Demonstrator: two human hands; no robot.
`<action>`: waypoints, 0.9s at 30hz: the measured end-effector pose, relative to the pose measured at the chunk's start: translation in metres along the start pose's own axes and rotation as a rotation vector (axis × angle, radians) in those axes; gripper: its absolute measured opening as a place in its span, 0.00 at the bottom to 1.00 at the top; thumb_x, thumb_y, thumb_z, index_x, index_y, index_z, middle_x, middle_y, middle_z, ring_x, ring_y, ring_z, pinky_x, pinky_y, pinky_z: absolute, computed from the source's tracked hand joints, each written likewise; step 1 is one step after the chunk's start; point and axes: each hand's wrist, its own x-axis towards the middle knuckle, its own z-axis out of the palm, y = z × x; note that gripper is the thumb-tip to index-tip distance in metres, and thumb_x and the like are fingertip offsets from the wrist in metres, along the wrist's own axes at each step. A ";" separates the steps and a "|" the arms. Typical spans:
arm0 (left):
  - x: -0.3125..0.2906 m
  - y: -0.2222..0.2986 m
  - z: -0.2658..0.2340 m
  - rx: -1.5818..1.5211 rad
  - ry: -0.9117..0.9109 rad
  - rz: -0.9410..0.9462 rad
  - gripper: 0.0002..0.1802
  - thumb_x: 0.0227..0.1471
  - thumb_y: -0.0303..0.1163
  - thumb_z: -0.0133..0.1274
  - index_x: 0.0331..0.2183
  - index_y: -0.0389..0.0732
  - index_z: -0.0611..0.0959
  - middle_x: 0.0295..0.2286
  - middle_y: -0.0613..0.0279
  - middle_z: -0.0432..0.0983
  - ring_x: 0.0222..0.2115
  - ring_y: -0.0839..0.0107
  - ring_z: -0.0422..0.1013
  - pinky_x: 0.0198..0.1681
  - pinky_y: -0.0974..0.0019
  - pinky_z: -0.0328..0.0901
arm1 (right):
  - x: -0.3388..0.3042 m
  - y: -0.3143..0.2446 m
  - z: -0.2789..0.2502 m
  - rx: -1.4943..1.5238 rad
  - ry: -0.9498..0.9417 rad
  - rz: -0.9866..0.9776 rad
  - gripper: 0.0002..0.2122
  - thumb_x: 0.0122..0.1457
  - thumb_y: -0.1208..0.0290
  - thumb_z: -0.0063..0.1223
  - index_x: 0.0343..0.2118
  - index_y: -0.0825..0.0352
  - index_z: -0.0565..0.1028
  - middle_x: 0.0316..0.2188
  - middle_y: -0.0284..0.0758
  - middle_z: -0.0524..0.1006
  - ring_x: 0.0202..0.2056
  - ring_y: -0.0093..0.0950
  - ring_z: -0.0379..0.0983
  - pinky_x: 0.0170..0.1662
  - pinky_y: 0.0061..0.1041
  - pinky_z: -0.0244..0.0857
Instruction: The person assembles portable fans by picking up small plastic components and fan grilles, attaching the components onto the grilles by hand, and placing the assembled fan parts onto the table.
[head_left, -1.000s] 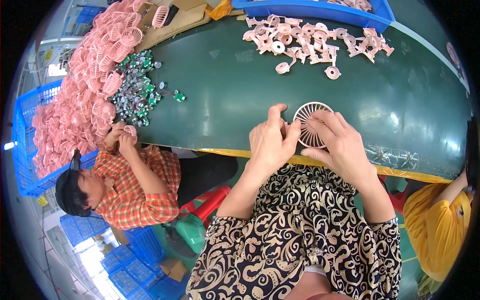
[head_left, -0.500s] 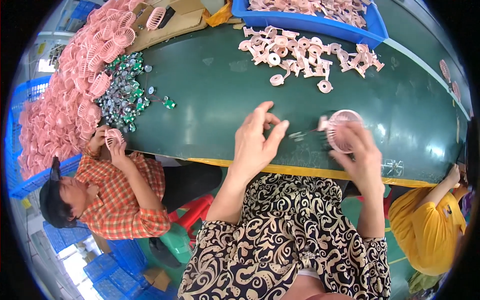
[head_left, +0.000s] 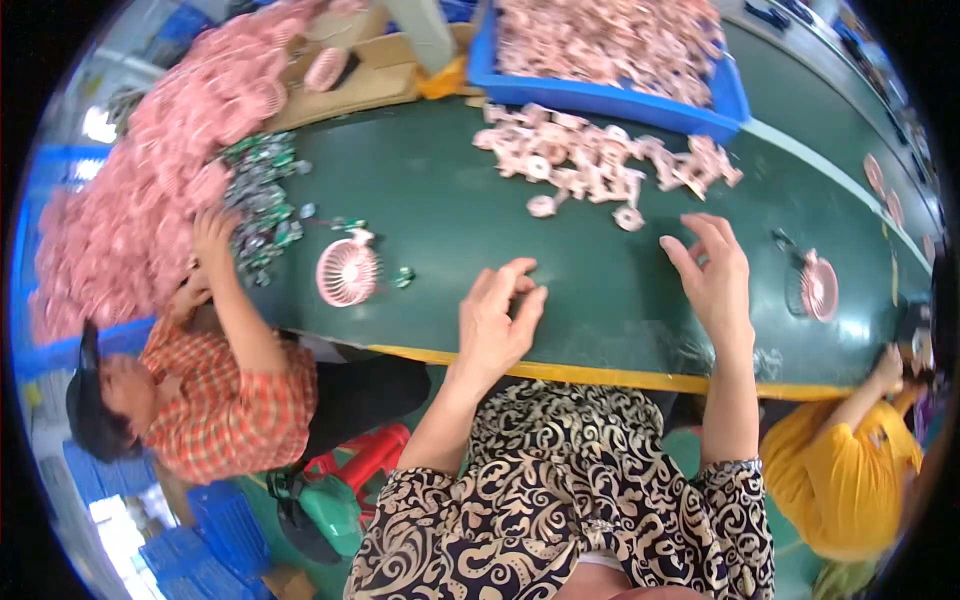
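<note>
We hold our left hand (head_left: 500,315) and right hand (head_left: 712,270) half-open, grasping nothing, inside the tabletop (head_left: 600,300) near edge, pink brackets (head_left: 590,165) heaped farther toward its back edge (presumably for reach).

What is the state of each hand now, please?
Left hand: open and slightly curled, holding nothing.
Right hand: open, thumb spread, holding nothing.

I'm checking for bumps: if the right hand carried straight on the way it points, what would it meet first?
Most likely the loose pale pink parts ahead of the right hand, before the blue tray; its height is unclear, so it might pass above.
</note>
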 end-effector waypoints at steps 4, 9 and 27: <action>-0.007 -0.003 -0.017 -0.168 0.089 -0.107 0.16 0.58 0.24 0.62 0.48 0.37 0.82 0.29 0.64 0.82 0.26 0.81 0.72 0.30 0.73 0.68 | 0.025 0.008 0.036 -0.042 0.044 -0.100 0.17 0.58 0.62 0.69 0.42 0.72 0.82 0.34 0.43 0.80 0.27 0.32 0.75 0.34 0.31 0.70; -0.007 -0.020 -0.056 -0.079 0.364 -0.055 0.10 0.58 0.22 0.60 0.43 0.37 0.84 0.26 0.62 0.79 0.23 0.79 0.73 0.25 0.73 0.66 | 0.036 0.014 0.043 0.075 -0.014 -0.046 0.11 0.58 0.69 0.68 0.37 0.73 0.81 0.24 0.35 0.74 0.24 0.24 0.66 0.30 0.27 0.63; -0.001 -0.016 -0.075 0.467 0.161 -0.095 0.27 0.47 0.48 0.70 0.41 0.39 0.83 0.35 0.57 0.81 0.41 0.56 0.74 0.48 0.53 0.65 | -0.028 0.022 0.014 -0.148 0.064 -0.331 0.08 0.58 0.77 0.65 0.40 0.68 0.81 0.43 0.41 0.75 0.40 0.40 0.77 0.41 0.35 0.72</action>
